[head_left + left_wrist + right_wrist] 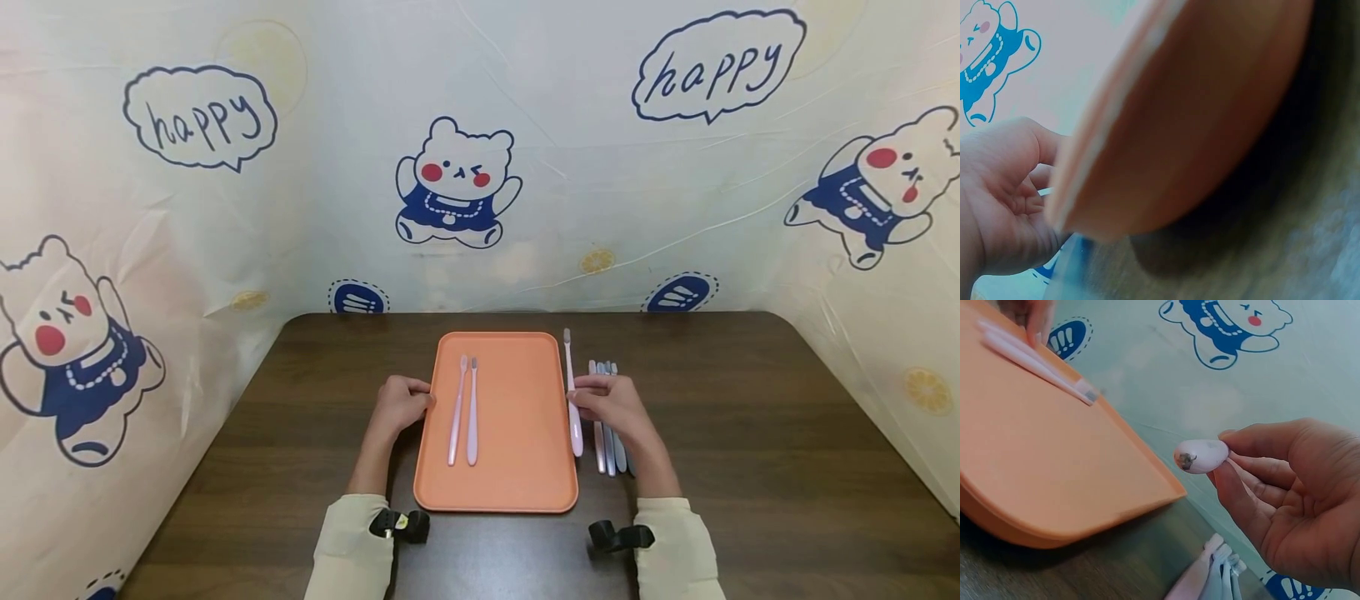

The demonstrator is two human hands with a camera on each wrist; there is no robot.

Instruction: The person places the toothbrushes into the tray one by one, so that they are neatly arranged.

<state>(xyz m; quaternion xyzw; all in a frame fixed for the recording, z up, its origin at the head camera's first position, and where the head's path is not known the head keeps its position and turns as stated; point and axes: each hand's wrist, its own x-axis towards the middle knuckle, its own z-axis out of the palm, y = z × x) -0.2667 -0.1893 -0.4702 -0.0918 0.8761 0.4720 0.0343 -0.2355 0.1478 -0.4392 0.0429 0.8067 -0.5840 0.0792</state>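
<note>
An orange tray [517, 433] lies on the table with two pinkish toothbrushes [456, 417] side by side on its left half. At the tray's left edge my left hand [403, 402] holds the rim, thumb and fingers about it; the left wrist view shows the tray's side [1179, 125] close up. Between thumb and fingertips my right hand [611, 402] pinches a pink toothbrush [575, 429], its head pointing away, beside the tray's right edge. In the right wrist view that toothbrush [1200, 456] is seen end-on. Several more toothbrushes [609, 450] lie right of the tray, partly hidden by the right hand.
The dark wooden table [787, 467] runs up to a printed cloth backdrop [570, 192] with bears and lettering at the back and sides. A black wrist camera [621, 536] sits by the right sleeve, another [401, 525] by the left.
</note>
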